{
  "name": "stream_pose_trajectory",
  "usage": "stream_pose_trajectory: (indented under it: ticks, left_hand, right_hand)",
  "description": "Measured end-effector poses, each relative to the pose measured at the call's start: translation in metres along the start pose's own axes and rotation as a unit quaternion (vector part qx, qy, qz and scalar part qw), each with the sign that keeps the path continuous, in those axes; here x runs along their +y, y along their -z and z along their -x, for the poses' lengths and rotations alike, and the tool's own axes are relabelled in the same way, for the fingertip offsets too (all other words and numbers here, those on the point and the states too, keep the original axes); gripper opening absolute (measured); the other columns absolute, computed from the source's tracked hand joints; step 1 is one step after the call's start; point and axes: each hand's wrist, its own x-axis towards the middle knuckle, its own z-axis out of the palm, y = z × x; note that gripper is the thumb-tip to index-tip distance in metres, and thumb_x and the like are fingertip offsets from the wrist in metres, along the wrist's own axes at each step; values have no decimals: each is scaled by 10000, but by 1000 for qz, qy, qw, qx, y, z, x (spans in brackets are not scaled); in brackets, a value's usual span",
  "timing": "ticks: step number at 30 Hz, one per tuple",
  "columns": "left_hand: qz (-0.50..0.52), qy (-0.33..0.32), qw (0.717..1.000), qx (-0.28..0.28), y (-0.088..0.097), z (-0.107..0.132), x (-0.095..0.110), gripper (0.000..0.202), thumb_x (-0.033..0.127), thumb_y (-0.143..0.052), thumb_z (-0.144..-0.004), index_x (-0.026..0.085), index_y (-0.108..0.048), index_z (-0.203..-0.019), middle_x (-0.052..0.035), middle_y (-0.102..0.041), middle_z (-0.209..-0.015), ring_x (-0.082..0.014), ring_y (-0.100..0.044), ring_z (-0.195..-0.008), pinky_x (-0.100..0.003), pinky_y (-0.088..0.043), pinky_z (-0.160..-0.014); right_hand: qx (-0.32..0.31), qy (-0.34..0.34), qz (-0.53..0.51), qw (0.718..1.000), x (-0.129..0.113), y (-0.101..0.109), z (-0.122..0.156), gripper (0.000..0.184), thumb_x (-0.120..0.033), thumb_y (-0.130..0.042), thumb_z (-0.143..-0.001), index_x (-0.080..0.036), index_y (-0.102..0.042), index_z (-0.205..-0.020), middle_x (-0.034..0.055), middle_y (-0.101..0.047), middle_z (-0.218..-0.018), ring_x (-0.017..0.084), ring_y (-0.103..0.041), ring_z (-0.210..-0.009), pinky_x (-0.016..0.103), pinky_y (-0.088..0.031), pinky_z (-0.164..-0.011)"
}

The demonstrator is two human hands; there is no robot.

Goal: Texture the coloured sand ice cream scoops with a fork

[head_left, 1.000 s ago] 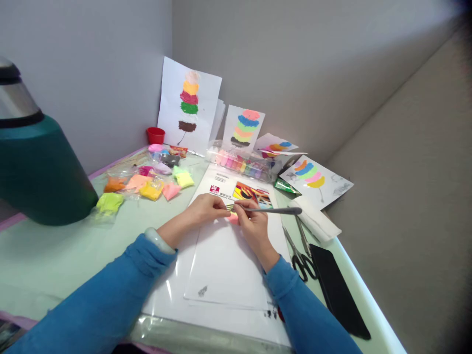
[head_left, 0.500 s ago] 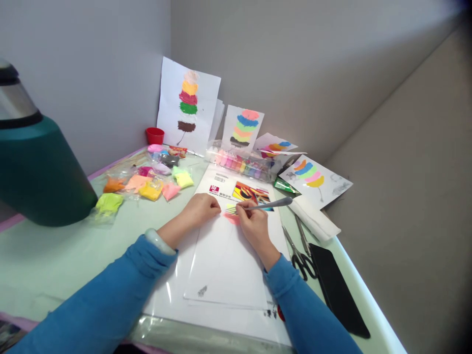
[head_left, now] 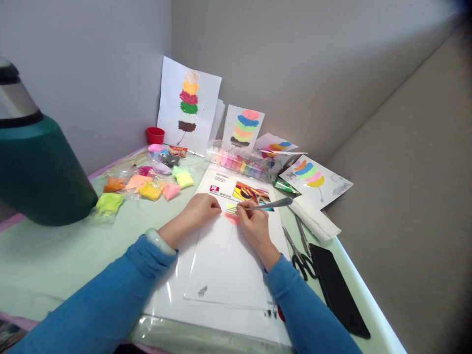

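Observation:
A metal fork (head_left: 254,207) lies in my right hand (head_left: 253,223), its handle pointing up to the right. Its tines touch or hover just over a yellow and pink clay patch (head_left: 233,219) on the white paper (head_left: 224,265); the contact is too small to tell. Fingers curled in, my left hand (head_left: 202,207) rests at the left edge of that sheet, beside the patch. Whatever its fingertips hold, if anything, is hidden. Beneath the sheet is a printed paper pack (head_left: 221,178) in a clear sleeve.
At left are bagged clay pieces (head_left: 151,188) and a large teal bottle (head_left: 44,172). Behind stand a red cup (head_left: 155,135), a clear clay box (head_left: 239,163) and several clay pictures (head_left: 190,105). At right lie a tissue (head_left: 317,219), scissors (head_left: 303,260) and a black flat object (head_left: 339,290).

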Motion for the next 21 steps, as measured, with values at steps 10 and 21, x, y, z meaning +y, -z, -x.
stream_pose_trajectory:
  ticks: [10, 21]
  left_hand:
    - [2, 1, 1000, 4, -1, -1, -1, 223, 232, -544, -737, 146, -745, -782, -47, -676, -605, -172, -599, -648, -275, -383, -637]
    - [-5, -1, 1000, 1, 1, 1, 1, 221, 220, -543, -742, 145, -743, -798, -62, -704, -680, -183, -615, -700, -277, -398, -661]
  right_hand:
    - [-2, -7, 24, 1000, 2, 1, 0, 187, -275, -511, -837, -197, -651, -741, 4, -667, -651, 156, -600, -580, 265, -440, -638]
    - [24, -13, 25, 999, 0, 2, -2, 209, -302, -507, -843, -190, -651, -743, 9, -670, -682, 148, -580, -552, 265, -431, -611]
